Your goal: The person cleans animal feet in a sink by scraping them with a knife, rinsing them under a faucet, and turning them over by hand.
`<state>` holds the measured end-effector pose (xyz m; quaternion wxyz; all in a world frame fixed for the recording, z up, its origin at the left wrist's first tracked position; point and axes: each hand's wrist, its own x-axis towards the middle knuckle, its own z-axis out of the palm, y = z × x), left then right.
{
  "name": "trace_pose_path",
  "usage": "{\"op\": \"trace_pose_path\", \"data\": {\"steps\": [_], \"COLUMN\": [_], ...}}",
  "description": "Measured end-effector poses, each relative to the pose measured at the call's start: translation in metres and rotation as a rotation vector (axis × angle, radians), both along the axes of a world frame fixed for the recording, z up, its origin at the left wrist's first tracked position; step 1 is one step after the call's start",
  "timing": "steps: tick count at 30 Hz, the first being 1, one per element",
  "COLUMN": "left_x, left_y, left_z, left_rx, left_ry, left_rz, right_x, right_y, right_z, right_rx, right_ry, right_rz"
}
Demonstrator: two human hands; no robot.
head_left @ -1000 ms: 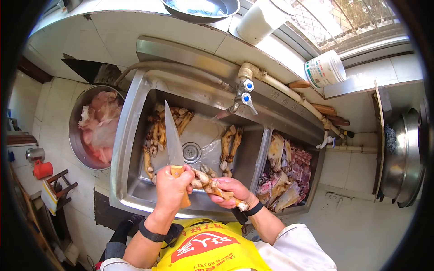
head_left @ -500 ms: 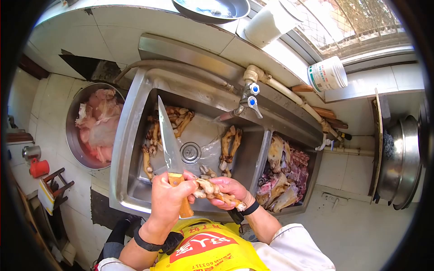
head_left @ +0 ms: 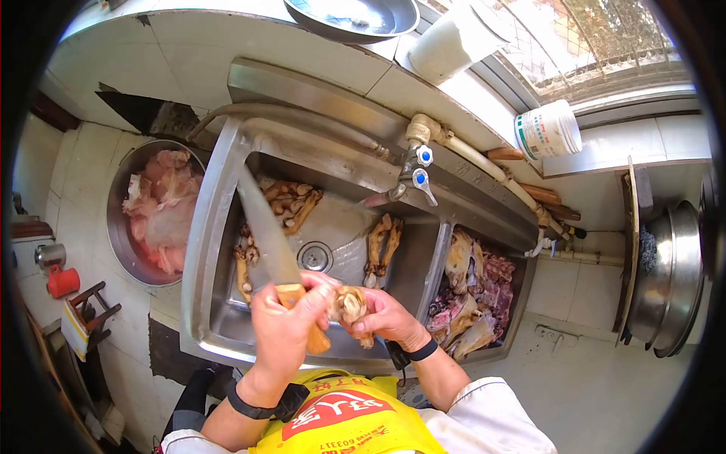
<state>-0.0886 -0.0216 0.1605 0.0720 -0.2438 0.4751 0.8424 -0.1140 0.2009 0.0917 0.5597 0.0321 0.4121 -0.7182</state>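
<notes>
Over a steel sink [head_left: 203,227], we grip a knife [head_left: 263,227] in our left hand [head_left: 283,329]. The fingers are wrapped tight round the wooden handle, and the broad blade points up and away over the left basin. Our right hand [head_left: 387,318] is closed around a pale animal foot [head_left: 350,304], held just beside the knife handle above the sink's near edge, so that the two hands almost touch.

In the left basin, a heap of brown feet [head_left: 291,200] lies against the far wall, and another pair [head_left: 382,242] lies to the right of the drain [head_left: 314,257]. A tap [head_left: 412,174] with blue-capped handles stands above the divider between the basins. The right basin holds dark cuts of meat [head_left: 476,280].

Left of the sink, a round metal bowl [head_left: 112,219] holds pale pink meat [head_left: 159,204]. A metal dish [head_left: 352,19] sits on the tiled surface [head_left: 189,53] behind the sink, and a white tub [head_left: 548,129] lies on its side on the ledge by the window. Stacked steel pans [head_left: 673,280] stand at the far right. We wear a black band on each wrist and a yellow apron [head_left: 340,424].
</notes>
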Motion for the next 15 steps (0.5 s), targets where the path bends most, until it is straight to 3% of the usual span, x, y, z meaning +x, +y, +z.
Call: {"op": "trace_pose_path", "data": {"steps": [1,2,4,6,9,15], "left_x": [-0.003,-0.003,-0.002,0.004,0.018,0.029], "left_y": [0.001,0.001,0.000,0.001,0.005,0.009], "left_z": [-0.002,-0.001,0.005,0.004,-0.013,-0.025], "left_rx": [-0.040,-0.040,-0.269,-0.294,-0.589,-0.723], "left_ry": [0.030,0.032,-0.056,-0.054,0.142,0.154], "left_rz": [0.111,0.113,0.096,0.042,-0.187,-0.309], "right_x": [-0.001,-0.001,-0.005,-0.005,-0.006,-0.003], "right_y": [-0.005,-0.009,-0.011,-0.009,-0.011,-0.002], "right_z": [0.002,0.006,0.011,0.010,0.009,-0.002], "right_rx": [0.028,0.056,0.074,0.085,0.174,0.112], "right_ry": [-0.007,-0.015,-0.012,0.015,0.055,0.070], "right_rz": [-0.081,-0.162,-0.201,-0.246,-0.278,-0.318]}}
